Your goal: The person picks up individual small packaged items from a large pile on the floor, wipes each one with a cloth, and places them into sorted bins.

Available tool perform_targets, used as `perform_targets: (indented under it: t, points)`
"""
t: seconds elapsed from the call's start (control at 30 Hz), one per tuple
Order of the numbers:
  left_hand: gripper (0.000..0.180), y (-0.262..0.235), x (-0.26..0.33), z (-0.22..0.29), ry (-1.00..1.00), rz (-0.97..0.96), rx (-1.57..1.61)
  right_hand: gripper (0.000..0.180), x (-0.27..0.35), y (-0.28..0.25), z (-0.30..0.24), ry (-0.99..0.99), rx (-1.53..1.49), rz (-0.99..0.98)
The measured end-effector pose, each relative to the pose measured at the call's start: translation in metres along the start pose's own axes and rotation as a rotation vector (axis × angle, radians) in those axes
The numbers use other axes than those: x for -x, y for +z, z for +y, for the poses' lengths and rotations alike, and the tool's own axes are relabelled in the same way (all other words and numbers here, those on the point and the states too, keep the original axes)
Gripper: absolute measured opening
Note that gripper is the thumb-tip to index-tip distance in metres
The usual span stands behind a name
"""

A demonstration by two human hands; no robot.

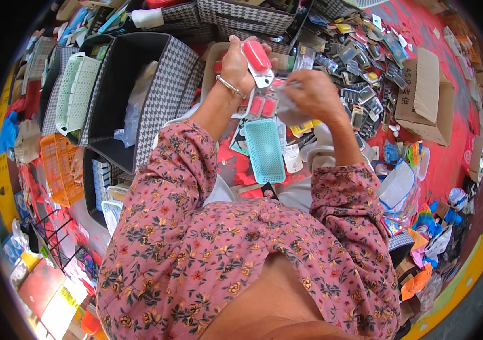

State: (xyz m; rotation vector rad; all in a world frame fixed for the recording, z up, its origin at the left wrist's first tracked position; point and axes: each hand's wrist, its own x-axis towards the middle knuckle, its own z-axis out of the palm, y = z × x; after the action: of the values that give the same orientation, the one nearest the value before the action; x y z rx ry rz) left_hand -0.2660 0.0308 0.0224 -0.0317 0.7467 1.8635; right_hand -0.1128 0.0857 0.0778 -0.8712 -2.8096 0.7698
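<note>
Head view: left hand [235,65] clamped round a small red-and-white plastic brush [258,61], held far centre above the grey cardboard tray [210,62]. Right hand [312,93] pinches a clear crinkly plastic wrapper [289,110] just right of it. Brush looks light, rigid, smooth; best gripped on its sides. Wrapper flimsy, slippery.

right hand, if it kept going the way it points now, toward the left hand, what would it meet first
Probably the red and white brush that the left hand holds up. The right hand, gripping a clear plastic bag, points at it from close by, though depth between them is unclear.
</note>
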Motion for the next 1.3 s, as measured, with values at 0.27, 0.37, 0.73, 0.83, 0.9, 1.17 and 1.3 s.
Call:
perform_targets:
  t: [0.27, 0.37, 0.73, 0.83, 0.9, 1.17, 1.3]
  points:
    - [0.047, 0.008, -0.004, 0.005, -0.016, -0.180, 0.266, 0.033, -0.009, 0.009, 0.016, 0.328, -0.510, 0.334]
    - [0.036, 0.000, -0.003, 0.008, 0.044, -0.178, 0.187, 0.021, -0.009, 0.001, -0.025, 0.182, -0.411, 0.558]
    - [0.031, 0.008, -0.009, 0.002, 0.106, -0.170, 0.201, 0.012, -0.017, -0.011, -0.014, 0.056, -0.061, 0.793]
    - [0.037, 0.021, 0.002, -0.006, 0.051, -0.235, 0.169, 0.014, -0.014, 0.021, -0.032, -0.232, 0.019, 0.581]
    - [0.040, 0.018, 0.004, -0.002, 0.040, -0.274, 0.210, 0.012, -0.014, 0.021, -0.033, -0.135, 0.106, 0.484]
    - [0.050, 0.024, 0.011, 0.005, -0.067, -0.444, -0.209, 0.014, -0.021, -0.052, 0.019, 0.178, 0.007, 0.783]
    - [0.033, 0.014, 0.011, -0.011, -0.067, -0.442, -0.697, 0.009, -0.031, -0.040, -0.002, -0.271, -0.157, 0.736]
